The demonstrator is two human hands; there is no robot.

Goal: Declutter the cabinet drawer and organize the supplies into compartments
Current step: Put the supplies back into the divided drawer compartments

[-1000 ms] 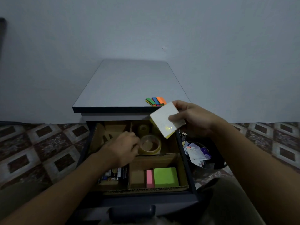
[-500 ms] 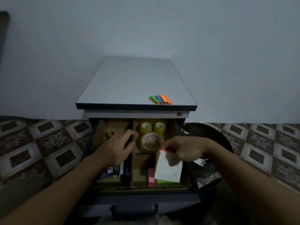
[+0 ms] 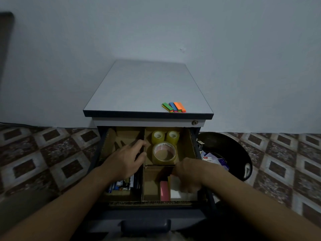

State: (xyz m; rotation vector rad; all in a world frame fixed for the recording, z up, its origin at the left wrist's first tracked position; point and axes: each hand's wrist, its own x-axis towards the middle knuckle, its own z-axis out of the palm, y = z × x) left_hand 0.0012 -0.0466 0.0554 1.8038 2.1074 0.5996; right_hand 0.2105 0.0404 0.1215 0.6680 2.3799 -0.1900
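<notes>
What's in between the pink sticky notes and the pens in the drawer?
Head view: a cardboard divider and bare box floor separate the pens from the pink sticky notes.

Single wide-angle view from the head, pitched forward and down, close over the open drawer (image 3: 156, 214); facing the cabinet top (image 3: 147, 87) and the wall (image 3: 156, 32) behind, tiled floor (image 3: 52, 150) to both sides.
</notes>
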